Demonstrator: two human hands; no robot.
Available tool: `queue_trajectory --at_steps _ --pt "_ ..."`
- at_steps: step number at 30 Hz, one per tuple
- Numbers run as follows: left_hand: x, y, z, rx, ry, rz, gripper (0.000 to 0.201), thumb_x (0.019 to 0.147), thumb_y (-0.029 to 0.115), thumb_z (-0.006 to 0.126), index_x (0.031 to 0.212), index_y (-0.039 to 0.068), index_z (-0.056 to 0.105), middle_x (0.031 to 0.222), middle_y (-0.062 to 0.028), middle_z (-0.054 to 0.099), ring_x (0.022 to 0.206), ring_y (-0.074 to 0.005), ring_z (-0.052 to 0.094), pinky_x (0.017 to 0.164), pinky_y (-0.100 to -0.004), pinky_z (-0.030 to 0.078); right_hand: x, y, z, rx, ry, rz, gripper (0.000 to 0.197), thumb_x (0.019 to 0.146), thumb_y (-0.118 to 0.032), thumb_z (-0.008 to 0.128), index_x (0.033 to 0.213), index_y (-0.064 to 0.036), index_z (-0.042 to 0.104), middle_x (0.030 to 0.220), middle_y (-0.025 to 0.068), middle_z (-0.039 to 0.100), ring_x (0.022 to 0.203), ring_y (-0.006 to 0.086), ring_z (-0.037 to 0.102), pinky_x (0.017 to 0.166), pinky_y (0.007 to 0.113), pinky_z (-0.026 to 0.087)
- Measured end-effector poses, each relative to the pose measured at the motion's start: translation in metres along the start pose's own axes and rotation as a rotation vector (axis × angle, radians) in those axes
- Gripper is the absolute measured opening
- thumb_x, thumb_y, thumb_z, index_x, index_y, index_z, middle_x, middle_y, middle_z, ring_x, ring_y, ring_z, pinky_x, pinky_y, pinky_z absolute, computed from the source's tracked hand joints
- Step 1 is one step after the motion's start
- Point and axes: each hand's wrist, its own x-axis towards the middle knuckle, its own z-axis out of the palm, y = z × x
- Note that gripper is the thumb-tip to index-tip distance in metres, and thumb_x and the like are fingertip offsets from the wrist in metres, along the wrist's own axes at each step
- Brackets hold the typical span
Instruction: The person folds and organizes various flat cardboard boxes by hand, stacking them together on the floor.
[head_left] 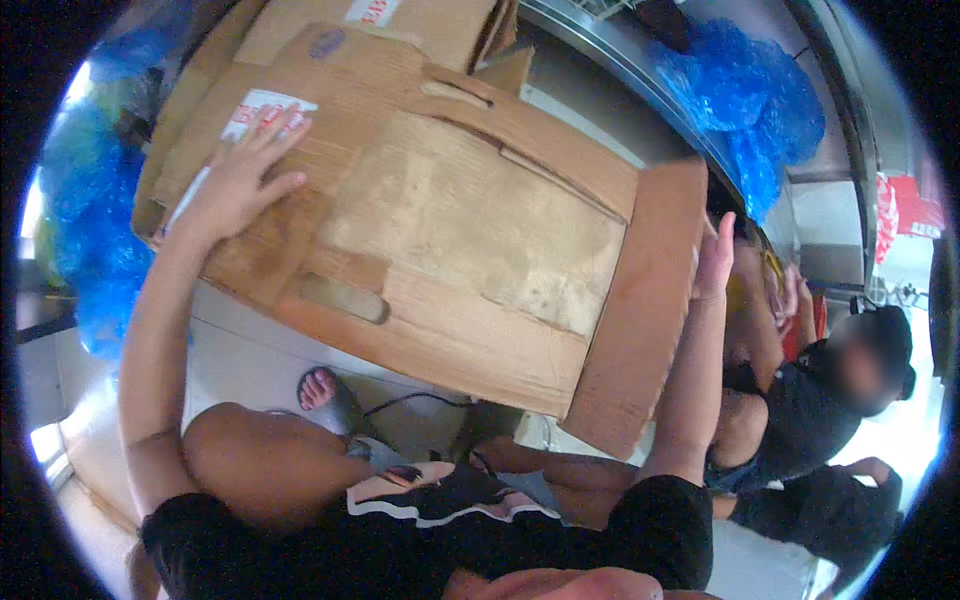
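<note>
A brown cardboard box [450, 330], partly flattened, lies across the space before me. Two oblong hand holes are cut in it, and a pale, stained panel [470, 215] shows in its middle. My left hand [250, 165] rests flat on the left part of the cardboard, fingers spread, over a white label with red print. At the right end a cardboard flap [640, 310] is folded up. Against the outer side of that flap is my right hand [713, 262], its visible fingers stretched out; part of the hand is hidden behind the flap's edge.
More cardboard [400, 22] is stacked behind the box. Blue plastic bags [745, 85] sit at the far right, and other blue bags [95, 220] hang at the left. At the right a person in black [820, 400] crouches close by. Pale floor tiles [235, 345] show below the box.
</note>
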Motion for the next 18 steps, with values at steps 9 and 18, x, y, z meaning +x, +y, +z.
queue_trajectory --at_steps 9,18 --pt "0.005 -0.003 0.001 -0.052 0.094 0.112 0.067 0.099 0.048 0.057 0.159 0.026 0.037 0.169 -0.0049 0.025 0.157 -0.0324 0.017 0.126 -0.0557 0.016 0.002 0.120 0.095 -1.502 -0.283 -0.340 0.091 0.090 -0.059 0.065 0.159 -0.0099 0.031 0.170 0.0229 0.007 0.155 0.0503 0.005 0.124 0.060 0.010" --pt "-0.005 0.009 -0.017 -0.043 0.022 0.027 0.066 0.099 0.043 0.059 0.159 0.025 0.038 0.169 -0.0040 0.025 0.157 -0.0290 0.017 0.126 -0.0545 0.015 -0.019 -0.018 0.174 -1.923 -0.915 0.302 0.049 0.085 -0.042 0.074 0.120 -0.0096 0.065 0.133 0.0155 0.059 0.114 0.0354 0.062 0.093 0.048 0.052"
